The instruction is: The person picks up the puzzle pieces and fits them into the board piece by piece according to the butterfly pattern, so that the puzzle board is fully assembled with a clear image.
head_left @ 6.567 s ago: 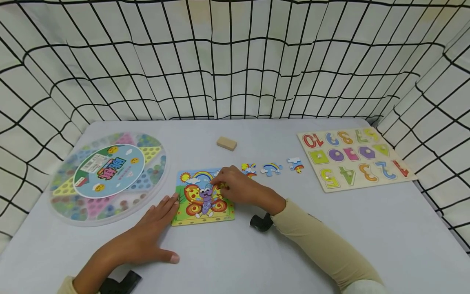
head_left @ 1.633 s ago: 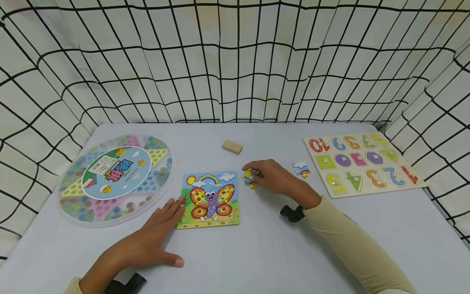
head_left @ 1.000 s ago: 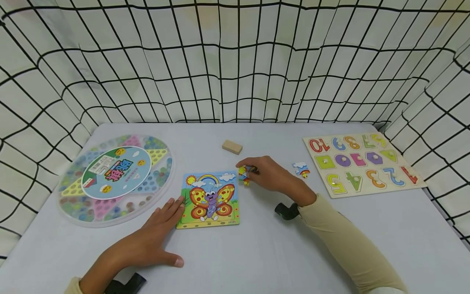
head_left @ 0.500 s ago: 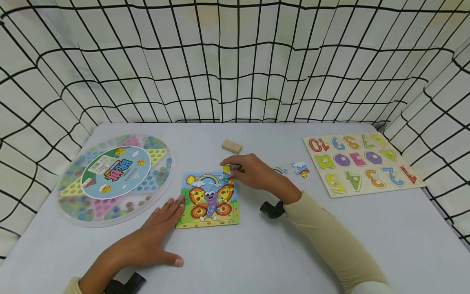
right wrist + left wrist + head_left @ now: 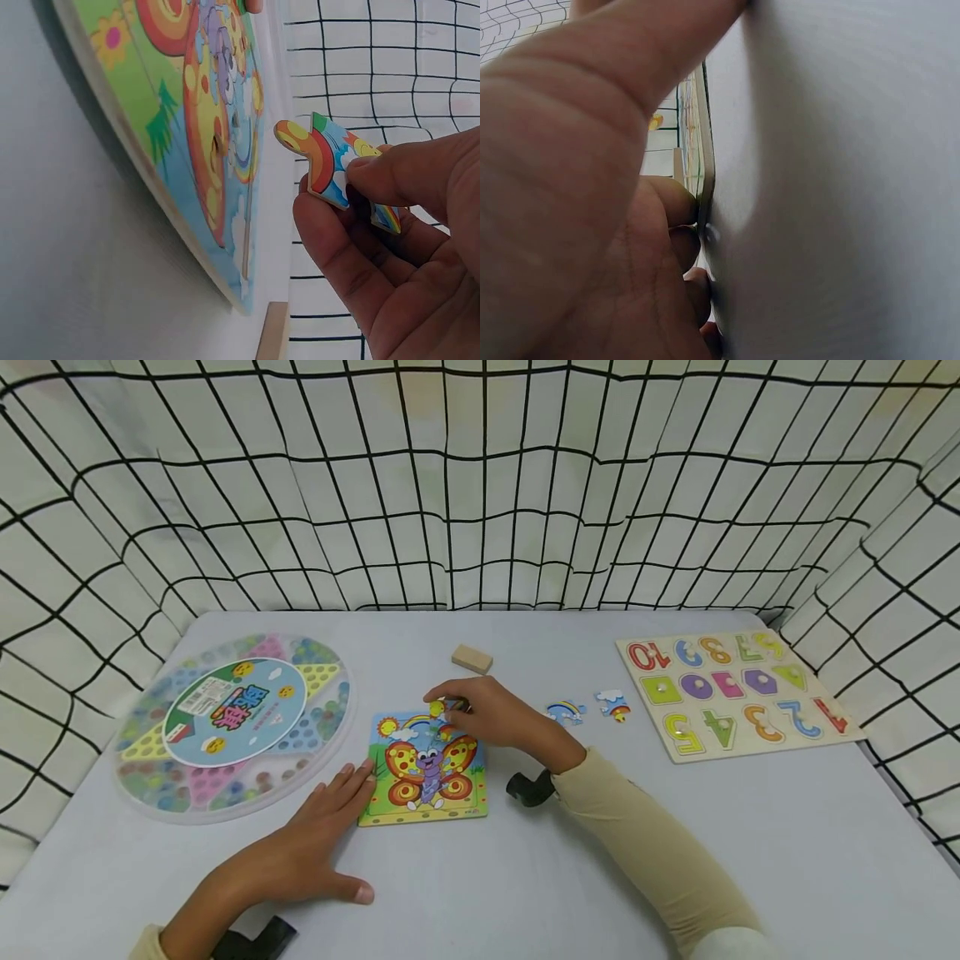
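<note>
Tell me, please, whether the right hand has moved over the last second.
Yes: in the head view, the right hand has moved left, from just right of the butterfly board to over its upper right part.

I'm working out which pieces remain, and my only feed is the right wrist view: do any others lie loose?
Observer: Yes, a rainbow piece and a cloud piece lie on the white tabletop, right of the butterfly board in the head view.

Operator: How is the left hand placed?

Observer: The left hand has its fingers extended to the board's left edge, thumb spread away.

Operator: Is there anything beyond that hand, farther left?

Observer: A round game case with a star pattern.
</note>
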The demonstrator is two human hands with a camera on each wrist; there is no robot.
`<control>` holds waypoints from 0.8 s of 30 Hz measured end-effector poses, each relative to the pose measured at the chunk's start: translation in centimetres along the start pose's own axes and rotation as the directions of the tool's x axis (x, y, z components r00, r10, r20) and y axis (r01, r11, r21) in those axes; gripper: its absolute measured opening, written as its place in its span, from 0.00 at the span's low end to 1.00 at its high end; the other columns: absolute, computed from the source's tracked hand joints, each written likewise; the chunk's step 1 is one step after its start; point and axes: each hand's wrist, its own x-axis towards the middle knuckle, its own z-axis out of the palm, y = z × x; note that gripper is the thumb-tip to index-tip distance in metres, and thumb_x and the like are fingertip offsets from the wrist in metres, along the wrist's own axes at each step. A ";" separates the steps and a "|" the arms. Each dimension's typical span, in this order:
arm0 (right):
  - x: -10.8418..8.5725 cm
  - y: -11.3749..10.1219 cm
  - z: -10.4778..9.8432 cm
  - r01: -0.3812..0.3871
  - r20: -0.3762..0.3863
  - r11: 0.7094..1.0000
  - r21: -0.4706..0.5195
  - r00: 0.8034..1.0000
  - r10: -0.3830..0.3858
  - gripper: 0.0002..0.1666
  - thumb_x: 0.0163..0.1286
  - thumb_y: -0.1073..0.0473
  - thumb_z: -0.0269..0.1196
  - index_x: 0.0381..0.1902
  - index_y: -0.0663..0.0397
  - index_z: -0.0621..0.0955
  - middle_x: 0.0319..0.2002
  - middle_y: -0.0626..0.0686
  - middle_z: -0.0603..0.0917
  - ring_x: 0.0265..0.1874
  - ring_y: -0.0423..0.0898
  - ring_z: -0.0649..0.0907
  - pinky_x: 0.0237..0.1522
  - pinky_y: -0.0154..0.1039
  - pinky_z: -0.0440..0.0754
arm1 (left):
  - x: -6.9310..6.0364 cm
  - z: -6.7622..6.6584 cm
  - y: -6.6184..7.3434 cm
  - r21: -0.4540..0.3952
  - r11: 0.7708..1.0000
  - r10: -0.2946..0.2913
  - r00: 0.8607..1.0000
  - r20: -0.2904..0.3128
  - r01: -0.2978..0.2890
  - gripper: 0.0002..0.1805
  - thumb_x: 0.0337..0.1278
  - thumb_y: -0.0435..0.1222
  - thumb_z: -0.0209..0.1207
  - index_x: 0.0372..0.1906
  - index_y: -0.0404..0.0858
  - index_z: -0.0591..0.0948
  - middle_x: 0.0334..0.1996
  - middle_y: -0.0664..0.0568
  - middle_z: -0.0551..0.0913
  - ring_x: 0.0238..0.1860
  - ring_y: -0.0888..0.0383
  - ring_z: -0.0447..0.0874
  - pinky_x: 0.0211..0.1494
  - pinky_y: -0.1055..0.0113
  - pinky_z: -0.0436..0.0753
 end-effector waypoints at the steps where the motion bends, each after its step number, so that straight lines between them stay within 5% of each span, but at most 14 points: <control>1: 0.1 0.0 0.1 -0.004 0.003 1.000 0.002 1.000 0.004 0.19 0.71 0.66 0.60 0.59 0.55 0.79 0.50 0.49 0.82 0.41 0.42 0.78 0.42 0.31 0.78 | 0.0 0.0 0.0 -0.003 1.000 0.001 1.000 0.000 -0.001 0.71 0.30 0.68 0.69 0.77 0.36 0.50 0.78 0.49 0.37 0.76 0.45 0.26 0.72 0.40 0.36; 24: 3.0 -1.2 3.0 -0.009 -0.008 1.000 0.010 1.000 0.009 0.18 0.68 0.65 0.64 0.55 0.53 0.82 0.44 0.50 0.84 0.38 0.38 0.82 0.41 0.27 0.78 | -0.1 0.1 -0.2 -0.003 1.000 0.028 0.999 -0.017 -0.028 0.70 0.31 0.69 0.67 0.77 0.35 0.50 0.78 0.48 0.38 0.76 0.44 0.26 0.71 0.38 0.36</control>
